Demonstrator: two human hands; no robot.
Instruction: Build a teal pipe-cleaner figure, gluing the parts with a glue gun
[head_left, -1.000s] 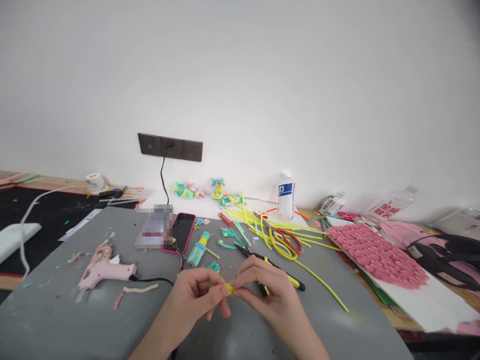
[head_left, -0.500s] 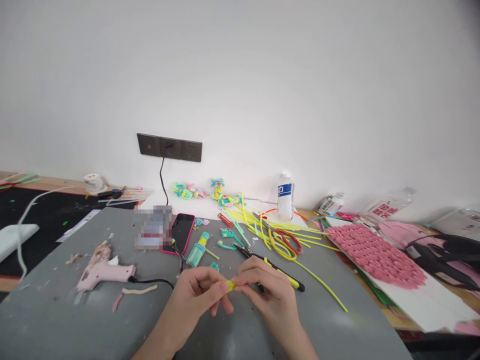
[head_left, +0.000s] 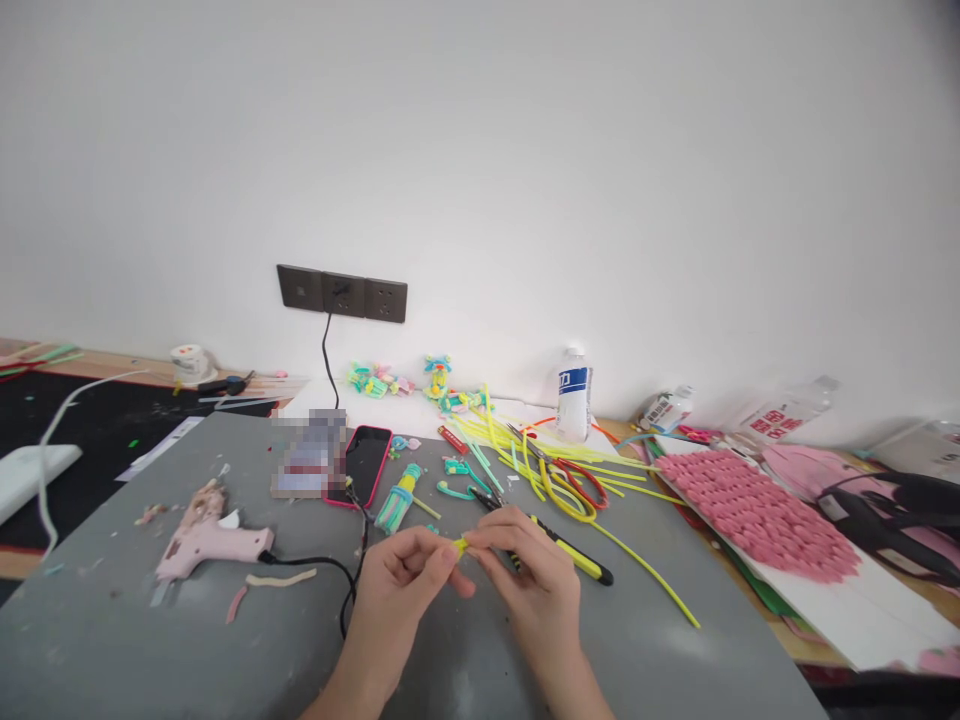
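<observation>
My left hand (head_left: 409,585) and my right hand (head_left: 529,565) meet low in the middle of the view. Both pinch a short yellow pipe cleaner piece (head_left: 460,546) between thumb and fingertips; most of it is hidden by the fingers. Just beyond my left hand lies a teal and yellow pipe cleaner bundle (head_left: 400,498). Yellow-and-black pliers (head_left: 577,555) lie behind my right hand, partly covered by it. Past them, small teal pieces (head_left: 456,467) rest near long yellow pipe cleaners (head_left: 551,455) and red-and-yellow-handled scissors (head_left: 574,490).
A pink hot glue gun (head_left: 217,540) lies at left, its black cord running toward my left wrist. Behind are a pink-edged phone (head_left: 366,462), small pipe cleaner figures (head_left: 437,378) and a bottle (head_left: 574,395). A pink woven mat (head_left: 757,515) is at right.
My hands have shifted slightly, the right one a little left and upward, with the yellow piece still pinched between them. The objects on the table have not been moved.
</observation>
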